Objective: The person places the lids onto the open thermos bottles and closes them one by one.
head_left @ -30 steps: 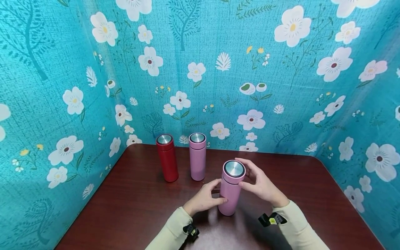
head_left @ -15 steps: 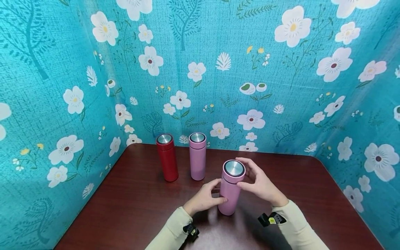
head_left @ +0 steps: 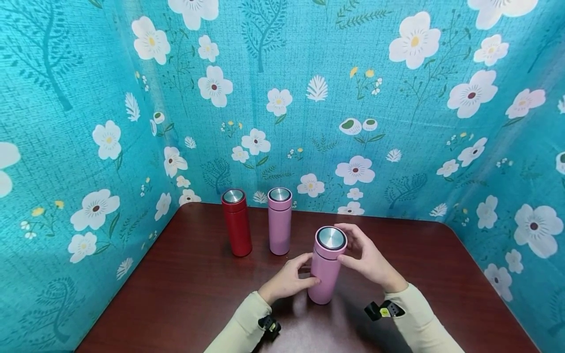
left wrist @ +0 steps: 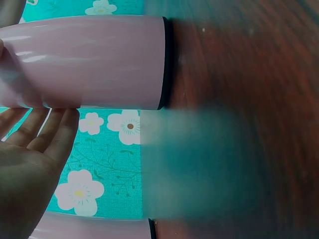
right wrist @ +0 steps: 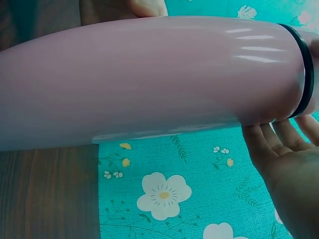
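A pink thermos bottle with a shiny steel disc on its lid stands near the front middle of the table, tilted slightly in the head view. My left hand holds its body from the left, thumb across the front and fingers behind. From the right, my right hand grips the lid end, with the thumb at the dark seam and the other fingers round the far side. The right wrist view shows fingers against the bottle by that seam. In the left wrist view the black base is close over the table.
Behind and to the left stand a second pink thermos and a red thermos, both upright. The dark wood table ends at a blue flowered cloth at the back and sides.
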Demonstrator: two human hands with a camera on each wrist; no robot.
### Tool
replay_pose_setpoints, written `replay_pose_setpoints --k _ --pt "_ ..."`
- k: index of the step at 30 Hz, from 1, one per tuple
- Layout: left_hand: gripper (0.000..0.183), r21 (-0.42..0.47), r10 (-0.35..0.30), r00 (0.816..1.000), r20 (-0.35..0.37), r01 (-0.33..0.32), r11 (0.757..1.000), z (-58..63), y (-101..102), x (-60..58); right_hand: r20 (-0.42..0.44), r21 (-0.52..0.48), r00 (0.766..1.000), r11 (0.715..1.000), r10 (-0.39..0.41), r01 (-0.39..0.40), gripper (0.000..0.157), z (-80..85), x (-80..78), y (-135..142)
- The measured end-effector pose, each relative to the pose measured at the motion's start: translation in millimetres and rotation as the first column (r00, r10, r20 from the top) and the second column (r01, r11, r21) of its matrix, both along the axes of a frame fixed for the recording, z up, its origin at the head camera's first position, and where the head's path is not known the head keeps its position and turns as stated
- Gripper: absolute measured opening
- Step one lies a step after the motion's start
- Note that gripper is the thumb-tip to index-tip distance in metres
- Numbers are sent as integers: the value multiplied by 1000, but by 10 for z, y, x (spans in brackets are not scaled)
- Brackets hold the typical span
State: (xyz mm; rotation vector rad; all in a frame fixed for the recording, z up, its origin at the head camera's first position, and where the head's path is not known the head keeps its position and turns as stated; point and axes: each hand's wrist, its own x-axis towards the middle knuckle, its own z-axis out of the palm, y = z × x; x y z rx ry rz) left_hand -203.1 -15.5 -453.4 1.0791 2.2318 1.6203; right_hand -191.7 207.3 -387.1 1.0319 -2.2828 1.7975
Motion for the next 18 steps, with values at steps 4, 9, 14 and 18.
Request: replay_pose_setpoints --k 4,9,14,18 --pt "51 6 4 1000 -13 -4 1000 -4 6 1 37 -33 999 999 8 -6 62 15 22 -17" --pt "52 0 -1 1000 4 1 1000 -35 5 -9 11 18 1000 1000 2 -3 62 -44 5 11" --pt "52 9 7 1000 3 -7 1000 -165 23 -71 -20 60 1000 998 -11 12 58 -78 -15 32" --pt "53 11 23 1000 -9 -23 1000 -293 45 -134 -27 72 999 997 -22 24 58 -68 -13 34"
